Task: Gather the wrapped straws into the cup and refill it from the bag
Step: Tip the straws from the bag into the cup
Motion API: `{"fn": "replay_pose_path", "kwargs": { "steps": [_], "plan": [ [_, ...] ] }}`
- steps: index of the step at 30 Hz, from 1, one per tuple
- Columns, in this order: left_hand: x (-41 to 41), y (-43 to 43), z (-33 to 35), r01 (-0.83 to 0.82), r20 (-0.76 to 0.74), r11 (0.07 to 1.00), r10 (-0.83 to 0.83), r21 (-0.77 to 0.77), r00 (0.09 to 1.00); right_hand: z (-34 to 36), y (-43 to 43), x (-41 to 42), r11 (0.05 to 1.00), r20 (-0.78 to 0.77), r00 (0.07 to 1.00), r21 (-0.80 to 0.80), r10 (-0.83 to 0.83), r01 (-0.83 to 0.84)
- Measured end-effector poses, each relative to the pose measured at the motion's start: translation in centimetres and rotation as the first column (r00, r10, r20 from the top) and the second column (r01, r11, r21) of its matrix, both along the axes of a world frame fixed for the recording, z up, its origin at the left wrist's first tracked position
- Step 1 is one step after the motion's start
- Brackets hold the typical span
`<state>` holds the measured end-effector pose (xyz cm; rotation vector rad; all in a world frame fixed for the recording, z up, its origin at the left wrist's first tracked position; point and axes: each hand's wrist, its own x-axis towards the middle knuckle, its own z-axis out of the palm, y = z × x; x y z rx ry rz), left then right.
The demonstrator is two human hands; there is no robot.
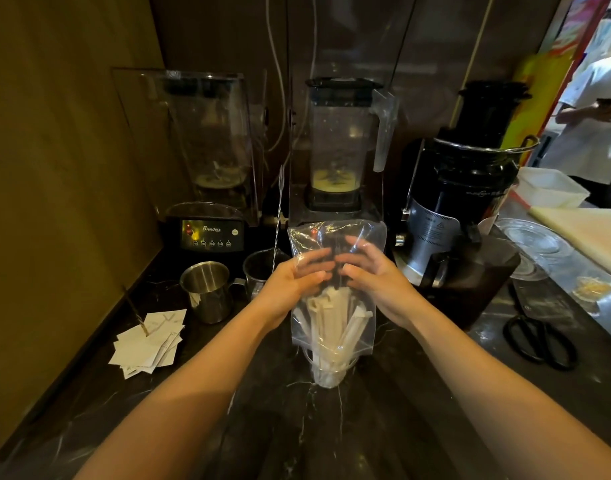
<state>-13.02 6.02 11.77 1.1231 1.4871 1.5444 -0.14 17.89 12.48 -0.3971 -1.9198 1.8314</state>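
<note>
A clear plastic bag (335, 237) stands upside down over a clear cup (328, 374) on the dark marble counter, its lower end draped around the cup's rim. White wrapped straws (333, 323) fill the bag's lower part and reach down into the cup. My left hand (292, 284) grips the bag's left side at mid height. My right hand (373, 271) presses against its right side, fingers curled onto the plastic. The bag's upper part is empty and crumpled.
Two steel jugs (207, 292) stand left of the bag, one with a long spoon. Paper slips (150, 341) lie at the left. Two blenders (210, 188) and a black juicer (463, 188) line the back. Black scissors (539, 341) lie at the right.
</note>
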Motion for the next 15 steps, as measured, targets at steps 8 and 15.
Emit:
{"fn": "replay_pose_path", "kwargs": {
  "steps": [8,15],
  "plan": [
    [0.3,0.6,2.5,-0.081,-0.047,0.996,0.082,0.022,0.996,2.1,-0.3,0.6,0.993,-0.040,0.993,0.043,-0.108,0.110],
    [1.0,1.5,6.6,-0.115,-0.058,0.986,0.123,0.118,0.991,3.6,0.2,2.4,0.980,-0.048,0.979,0.007,-0.198,0.198]
  ]
}}
